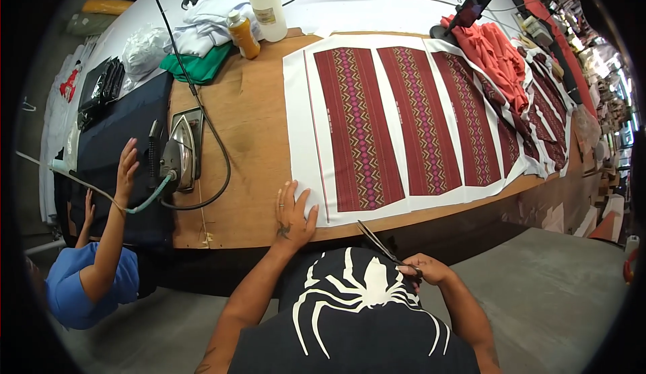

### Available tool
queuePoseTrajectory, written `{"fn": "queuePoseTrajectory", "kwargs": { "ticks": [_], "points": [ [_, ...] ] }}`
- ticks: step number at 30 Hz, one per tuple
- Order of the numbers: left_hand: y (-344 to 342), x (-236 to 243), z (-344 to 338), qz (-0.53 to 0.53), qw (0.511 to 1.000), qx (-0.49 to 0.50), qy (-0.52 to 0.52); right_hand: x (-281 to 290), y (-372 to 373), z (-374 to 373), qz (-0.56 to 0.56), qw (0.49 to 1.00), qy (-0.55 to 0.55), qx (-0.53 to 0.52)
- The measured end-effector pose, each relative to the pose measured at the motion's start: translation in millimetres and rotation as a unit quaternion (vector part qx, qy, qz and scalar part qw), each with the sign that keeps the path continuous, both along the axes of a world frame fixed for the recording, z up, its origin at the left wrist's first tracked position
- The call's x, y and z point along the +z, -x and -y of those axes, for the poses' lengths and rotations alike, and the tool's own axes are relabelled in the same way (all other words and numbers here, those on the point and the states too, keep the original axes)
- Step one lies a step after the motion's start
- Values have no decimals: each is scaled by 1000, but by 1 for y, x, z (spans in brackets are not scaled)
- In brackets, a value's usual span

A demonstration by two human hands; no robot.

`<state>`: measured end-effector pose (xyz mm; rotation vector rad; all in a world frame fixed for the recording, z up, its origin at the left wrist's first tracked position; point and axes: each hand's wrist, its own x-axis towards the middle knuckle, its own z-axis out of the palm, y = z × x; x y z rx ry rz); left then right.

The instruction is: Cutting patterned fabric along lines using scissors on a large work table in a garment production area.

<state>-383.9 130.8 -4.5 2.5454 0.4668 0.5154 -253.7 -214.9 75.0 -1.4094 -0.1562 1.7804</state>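
My left hand [293, 214] lies flat with fingers spread on the near left corner of a long white fabric [306, 132] printed with maroon patterned panels [356, 132]. A ring shows on one finger. In front of my body, my right hand [428, 270] is closed round the handles of a pair of scissors [379, 242]. Their blades point up and left, with the tips close to the fabric's near edge at the table's front. Toward the right end, the fabric is bunched in folds.
A steam iron [180, 152] with a hose stands left on the wooden table [249, 138]. Beside it, a person in blue [94, 276] raises their hands. Two bottles [267, 11] and folded cloths stand behind. Coral cloth [494, 54] and a phone on a stand [471, 9] are at back right.
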Motion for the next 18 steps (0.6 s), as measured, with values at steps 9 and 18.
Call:
{"fn": "queuePoseTrajectory", "kwargs": {
  "ticks": [9,18],
  "points": [
    [4,11,-3,-58,997,-45,-5,-9,27,-7,-134,986,-22,-94],
    [3,6,-3,-53,997,-47,-13,-14,40,-42,-17,999,-27,-24]
  ]
}}
